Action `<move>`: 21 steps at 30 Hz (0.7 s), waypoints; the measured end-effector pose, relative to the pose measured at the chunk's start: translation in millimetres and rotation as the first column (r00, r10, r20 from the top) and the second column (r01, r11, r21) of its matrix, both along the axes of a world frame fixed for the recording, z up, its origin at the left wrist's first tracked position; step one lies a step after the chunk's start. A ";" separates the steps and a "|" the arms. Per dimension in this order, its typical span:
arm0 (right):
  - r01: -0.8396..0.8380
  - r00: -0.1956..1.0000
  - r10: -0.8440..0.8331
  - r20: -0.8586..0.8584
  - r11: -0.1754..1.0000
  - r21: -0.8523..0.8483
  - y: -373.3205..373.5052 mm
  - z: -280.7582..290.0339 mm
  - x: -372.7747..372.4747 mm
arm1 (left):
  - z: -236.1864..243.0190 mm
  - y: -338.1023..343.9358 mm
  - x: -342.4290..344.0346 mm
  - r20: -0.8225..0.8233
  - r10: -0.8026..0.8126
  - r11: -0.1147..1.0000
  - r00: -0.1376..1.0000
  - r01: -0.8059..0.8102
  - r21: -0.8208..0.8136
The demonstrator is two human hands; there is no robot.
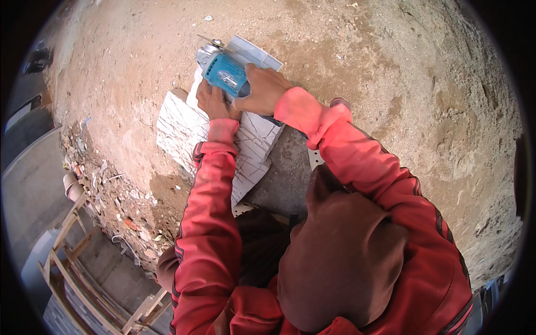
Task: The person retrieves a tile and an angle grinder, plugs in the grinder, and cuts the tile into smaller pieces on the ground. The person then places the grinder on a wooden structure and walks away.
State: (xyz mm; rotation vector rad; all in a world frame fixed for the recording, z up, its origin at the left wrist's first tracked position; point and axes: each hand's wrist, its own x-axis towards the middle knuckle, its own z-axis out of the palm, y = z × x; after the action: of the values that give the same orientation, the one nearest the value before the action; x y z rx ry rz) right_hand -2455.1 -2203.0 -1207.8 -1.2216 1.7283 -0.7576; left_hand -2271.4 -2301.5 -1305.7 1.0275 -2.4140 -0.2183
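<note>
And here's the teal angle grinder point(226, 74) up at 11 o'clock, a pale label on its casing, its silver gear head point(208, 54) pointing out toward 10 o'clock, and the thin cutting disc point(210, 41) showing nearly edge-on at the far end! The right hand point(265, 89), just shy of 12 o'clock, has its fingers wrapped round the rear of the body: that's a firm grasp on the tool. Over at 11 o'clock, the left hand point(216, 101) comes in tight against the near side of the casing, fingers bent; whether they're clasping the grinder or bearing on what lies below, I cannot tell.

Beneath the 2 hands, the white panel point(187, 129) spreads slantwise from 10 o'clock toward the middle, its face crossed by branching brownish lines. A flat pale-grey slab point(257, 54) sticks out past the grinder at 12 o'clock. All this over sandy ground point(128, 72)!

Both red sleeves point(207, 195) reach up from the lower edge, with brown cloth point(340, 257) bulging in at 5 o'clock. A cream perforated piece point(316, 158) peeks out at 3 o'clock, beside the right sleeve. Out wide, scattered rubble point(137, 198) lines the ground between 8 and 9 o'clock, and a wooden frame point(67, 262) leans across at 8 o'clock.
</note>
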 end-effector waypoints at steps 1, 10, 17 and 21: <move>0.001 1.000 -0.002 -0.003 1.000 -0.008 1.4 0.8 0.2 | 0.2 0.4 0.7 -0.001 -0.001 1.000 1.000 0.001 0.001; -0.011 1.000 0.011 -0.007 1.000 -0.025 23.8 6.4 -0.1 | 1.3 -0.5 6.3 0.022 -0.012 0.999 1.000 0.013 -0.049; 0.006 0.999 -0.008 -0.037 0.999 -0.046 25.3 -8.8 -1.5 | 5.3 -5.3 -0.9 0.032 -0.017 0.999 0.999 0.019 -0.043; 0.049 0.999 -0.050 -0.022 0.999 -0.020 25.4 -9.7 -7.3 | 9.6 -0.3 -12.4 -0.008 -0.025 1.000 1.000 0.025 -0.007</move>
State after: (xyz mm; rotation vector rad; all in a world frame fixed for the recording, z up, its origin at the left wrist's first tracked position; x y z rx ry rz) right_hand -2462.3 -2177.6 -1217.6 -1.2083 1.7792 -0.7937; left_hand -2283.9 -2301.8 -1296.1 0.9923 -2.4192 -0.2224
